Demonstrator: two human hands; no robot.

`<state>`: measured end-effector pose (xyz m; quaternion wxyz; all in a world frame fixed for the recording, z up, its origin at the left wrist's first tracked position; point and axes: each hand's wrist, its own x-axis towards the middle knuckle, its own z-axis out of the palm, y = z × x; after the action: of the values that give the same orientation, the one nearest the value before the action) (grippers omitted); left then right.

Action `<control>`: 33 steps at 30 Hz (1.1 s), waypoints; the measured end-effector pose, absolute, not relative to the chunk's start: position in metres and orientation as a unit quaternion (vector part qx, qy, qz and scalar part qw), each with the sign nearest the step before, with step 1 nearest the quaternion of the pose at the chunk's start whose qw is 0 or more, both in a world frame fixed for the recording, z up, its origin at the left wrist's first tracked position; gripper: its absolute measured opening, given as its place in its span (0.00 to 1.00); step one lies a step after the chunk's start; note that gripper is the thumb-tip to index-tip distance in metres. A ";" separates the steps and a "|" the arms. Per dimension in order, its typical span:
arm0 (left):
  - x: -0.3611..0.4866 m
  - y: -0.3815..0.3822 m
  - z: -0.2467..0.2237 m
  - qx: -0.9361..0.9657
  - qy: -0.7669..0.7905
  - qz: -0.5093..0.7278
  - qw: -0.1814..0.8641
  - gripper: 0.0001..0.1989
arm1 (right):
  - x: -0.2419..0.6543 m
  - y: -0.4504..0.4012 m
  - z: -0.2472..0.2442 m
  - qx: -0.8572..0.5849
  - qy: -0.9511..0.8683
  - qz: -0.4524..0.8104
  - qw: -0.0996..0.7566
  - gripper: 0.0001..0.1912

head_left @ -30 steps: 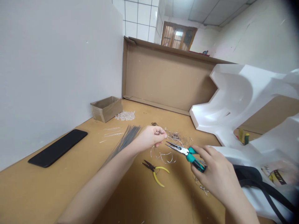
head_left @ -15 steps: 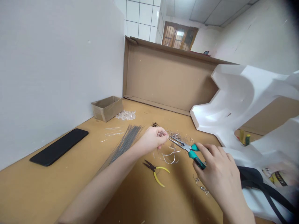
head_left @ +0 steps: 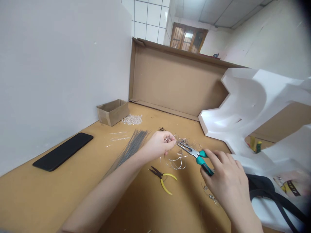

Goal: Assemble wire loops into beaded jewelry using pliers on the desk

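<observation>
My right hand is closed round the teal handles of long-nose pliers. The tips of the pliers reach up to the fingers of my left hand, which pinch a small piece of silvery wire; its exact shape is mostly hidden by the fingers. Below my hands, a smaller pair of pliers with yellow handles lies on the table. Loops of bent wire are beside it, and a tangle of wire pieces sits behind the pliers' jaws.
A bundle of straight grey wires lies left of my left hand. Farther left are a black flat slab, a small cardboard box and a pile of clear rings. White foam stands at the right, with small wire coils near my right wrist.
Both hands keep nearly the same pose, with the plier tips still at my left fingers. The whole view has shifted very slightly.
</observation>
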<state>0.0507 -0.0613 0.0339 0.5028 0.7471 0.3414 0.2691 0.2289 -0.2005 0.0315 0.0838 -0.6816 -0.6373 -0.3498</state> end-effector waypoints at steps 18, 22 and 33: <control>0.043 -0.059 0.031 0.803 0.276 0.276 0.451 0.08 | 0.229 -0.197 0.033 -0.663 -0.645 -0.362 0.114 0.16; 0.044 -0.058 0.030 0.810 0.272 0.272 0.443 0.08 | 0.232 -0.199 0.031 -0.667 -0.646 -0.354 0.109 0.16; 0.045 -0.059 0.030 0.819 0.279 0.264 0.426 0.10 | 0.234 -0.204 0.026 -0.681 -0.639 -0.340 0.109 0.16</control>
<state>0.0453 -0.0595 0.0301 0.4262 0.8188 0.2793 0.2644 0.2343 -0.2040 0.0261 0.1089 -0.6812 -0.6391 -0.3400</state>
